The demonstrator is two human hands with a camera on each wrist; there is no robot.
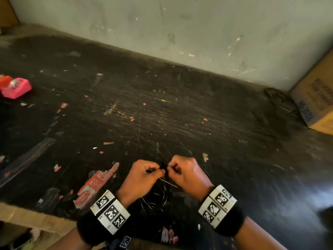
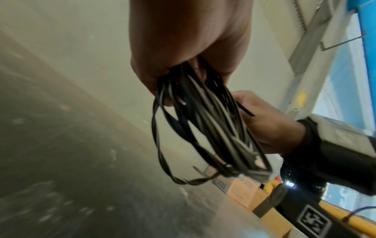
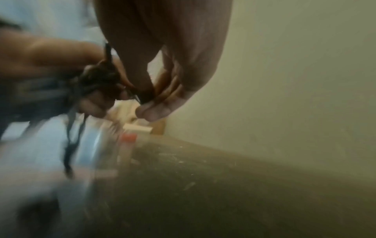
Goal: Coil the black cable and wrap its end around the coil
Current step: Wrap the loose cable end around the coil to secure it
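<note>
1. Wristbands (image 1: pixel 110 212) with square black-and-white markers sit on both forearms at the bottom of the head view.
2. Left hand (image 1: pixel 139 175) has its fingers (image 2: pixel 162 77) curled round the top of the cable (image 1: pixel 155 197), bunching the loops together.
3. From that grip the coil hangs down in many black strands, above the near edge of the table (image 1: pixel 162 109).
4. Right hand (image 1: pixel 187 173) is just beside the left, fingertips nearly meeting; its fingers (image 3: pixel 154 111) pinch a short black end of the cable at the top of the coil.
5. How far that end goes round the coil cannot be told; the right wrist view is blurred.
6. Red packaging (image 1: pixel 93 186) lies flat on the table left of the hands.
7. Further left, a pink object (image 1: pixel 16 88) sits near the table's edge.
8. At far right, a cardboard box (image 1: pixel 317 103) stands against the wall (image 1: pixel 180 24).
</note>
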